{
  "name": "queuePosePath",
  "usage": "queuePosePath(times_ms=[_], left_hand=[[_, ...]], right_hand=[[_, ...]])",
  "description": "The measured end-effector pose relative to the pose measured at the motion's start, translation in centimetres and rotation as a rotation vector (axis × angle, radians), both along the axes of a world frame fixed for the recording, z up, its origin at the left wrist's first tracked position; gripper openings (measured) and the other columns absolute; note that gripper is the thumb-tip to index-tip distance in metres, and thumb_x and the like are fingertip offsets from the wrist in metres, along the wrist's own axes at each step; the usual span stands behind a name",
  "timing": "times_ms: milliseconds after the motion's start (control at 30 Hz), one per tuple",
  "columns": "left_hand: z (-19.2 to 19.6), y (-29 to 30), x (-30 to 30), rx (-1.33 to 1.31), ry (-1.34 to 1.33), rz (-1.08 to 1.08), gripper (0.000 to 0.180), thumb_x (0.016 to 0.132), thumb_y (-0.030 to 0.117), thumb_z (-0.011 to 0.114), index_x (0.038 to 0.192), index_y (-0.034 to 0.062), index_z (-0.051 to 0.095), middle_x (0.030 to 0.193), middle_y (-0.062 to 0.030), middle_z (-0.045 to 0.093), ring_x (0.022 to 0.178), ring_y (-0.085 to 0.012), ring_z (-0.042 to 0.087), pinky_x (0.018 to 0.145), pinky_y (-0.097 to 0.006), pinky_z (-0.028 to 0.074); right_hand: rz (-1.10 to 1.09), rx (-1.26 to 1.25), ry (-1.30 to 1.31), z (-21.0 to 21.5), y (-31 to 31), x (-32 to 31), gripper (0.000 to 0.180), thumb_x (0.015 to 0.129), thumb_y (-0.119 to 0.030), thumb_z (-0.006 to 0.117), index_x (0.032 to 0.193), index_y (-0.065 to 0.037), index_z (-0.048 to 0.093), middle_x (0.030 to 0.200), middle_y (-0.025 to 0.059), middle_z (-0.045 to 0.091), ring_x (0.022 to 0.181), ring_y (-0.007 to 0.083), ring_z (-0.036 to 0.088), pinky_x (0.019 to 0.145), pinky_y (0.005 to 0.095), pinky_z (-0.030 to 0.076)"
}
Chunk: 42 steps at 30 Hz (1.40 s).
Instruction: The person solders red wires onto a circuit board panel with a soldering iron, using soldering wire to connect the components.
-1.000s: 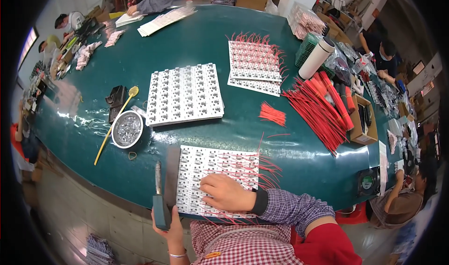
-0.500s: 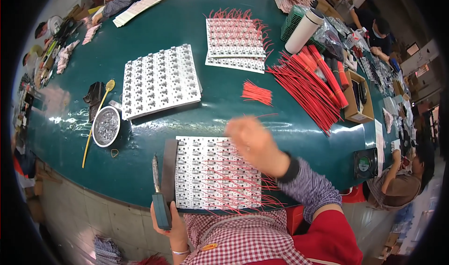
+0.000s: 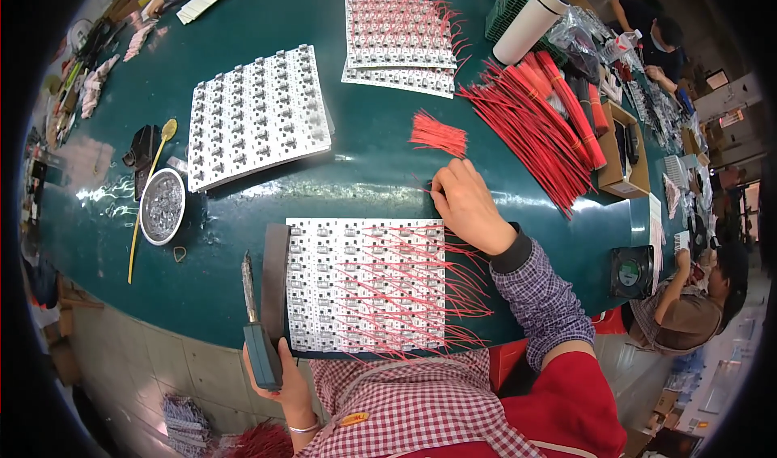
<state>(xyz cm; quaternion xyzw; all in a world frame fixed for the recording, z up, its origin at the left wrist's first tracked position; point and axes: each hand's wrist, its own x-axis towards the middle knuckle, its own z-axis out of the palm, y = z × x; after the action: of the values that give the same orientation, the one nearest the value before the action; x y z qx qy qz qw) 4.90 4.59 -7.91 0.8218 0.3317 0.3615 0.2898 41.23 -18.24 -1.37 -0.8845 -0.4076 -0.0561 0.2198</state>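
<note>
My left hand (image 3: 285, 385) is wrapped around the dark teal handle of a soldering iron (image 3: 263, 353), its tip pointing away from me. The iron stands beside a dark bar (image 3: 276, 284) along the left edge of a white circuit board panel (image 3: 316, 296). Rows of small parts cover the panel, and thin red wires (image 3: 465, 276) trail off its right side. Just beyond the panel's far right corner, my right hand (image 3: 473, 211) has curled fingers, thumb and forefinger pinched at a single red wire (image 3: 421, 184). The fingertips partly hide that wire.
A bundle of short red wires (image 3: 439, 134) lies beyond my right hand, with longer red wires (image 3: 530, 138) right of it. Stacked panels (image 3: 259, 118), wired panels (image 3: 401, 37), a white bowl (image 3: 163, 207), a white bottle (image 3: 530, 25) and a black fan (image 3: 632, 272) surround the workspace. Other people sit around.
My right hand has moved from over the panel's far edge to the table beyond its corner, fingers now at a red wire. The view has shifted slightly; my left hand keeps the soldering iron.
</note>
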Motion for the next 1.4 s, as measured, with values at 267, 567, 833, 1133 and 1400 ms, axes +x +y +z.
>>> queuePosePath(times_ms=[267,567,833,1133,1400], left_hand=[[5.5,0.4,1.3,-0.108,-0.038,0.183,0.026,0.094,0.008,0.073,0.115,-0.0078,0.069,0.104,-0.0087,0.074,0.082,-0.018,0.07,0.075,-0.032,0.056],[14.9,12.9,-9.8,-0.625,-0.948,0.104,0.037,0.1,0.0,0.046,0.132,-0.017,0.055,0.136,-0.0222,0.058,0.117,-0.0266,0.062,0.114,-0.042,0.048],[15.4,13.1,-8.8,0.105,0.044,0.326,0.037,0.1,0.0,0.048,0.132,-0.0162,0.056,0.137,-0.0205,0.059,0.12,-0.0245,0.06,0.113,-0.041,0.049],[8.8,3.2,-1.3,-0.532,-0.278,0.159,0.042,0.093,0.002,0.07,0.132,-0.0043,0.057,0.117,-0.0084,0.065,0.105,-0.0188,0.063,0.086,-0.035,0.055],[9.0,2.0,0.0,-0.578,-0.339,0.141,0.039,0.091,0.002,0.071,0.128,-0.0037,0.06,0.117,-0.0096,0.064,0.102,-0.0188,0.064,0.083,-0.035,0.057]], right_hand=[[0.0,0.014,-0.182,-0.8,-0.7,4.2,0.013,0.084,-0.004,0.068,0.09,-0.005,0.057,0.093,0.0106,0.053,0.091,0.031,0.053,0.077,0.041,0.045],[0.018,0.098,-0.064,-0.4,-1.5,4.8,0.013,0.086,-0.004,0.069,0.092,-0.004,0.057,0.093,0.0108,0.055,0.091,0.0319,0.055,0.078,0.0422,0.047],[0.055,-0.07,-0.113,0.0,-0.8,5.5,0.018,0.087,-0.004,0.068,0.097,-0.003,0.054,0.092,0.0137,0.056,0.09,0.0352,0.055,0.078,0.0432,0.048],[-0.291,0.958,0.796,-0.7,0.8,3.7,0.02,0.096,0.0,0.063,0.114,0.0,0.055,0.096,0.0094,0.063,0.081,0.0189,0.068,0.07,0.0299,0.057],[-0.086,0.175,-0.16,0.8,0.4,2.3,0.037,0.074,-0.003,0.078,0.109,-0.005,0.066,0.115,0.0118,0.057,0.106,0.0308,0.053,0.086,0.0416,0.046]])
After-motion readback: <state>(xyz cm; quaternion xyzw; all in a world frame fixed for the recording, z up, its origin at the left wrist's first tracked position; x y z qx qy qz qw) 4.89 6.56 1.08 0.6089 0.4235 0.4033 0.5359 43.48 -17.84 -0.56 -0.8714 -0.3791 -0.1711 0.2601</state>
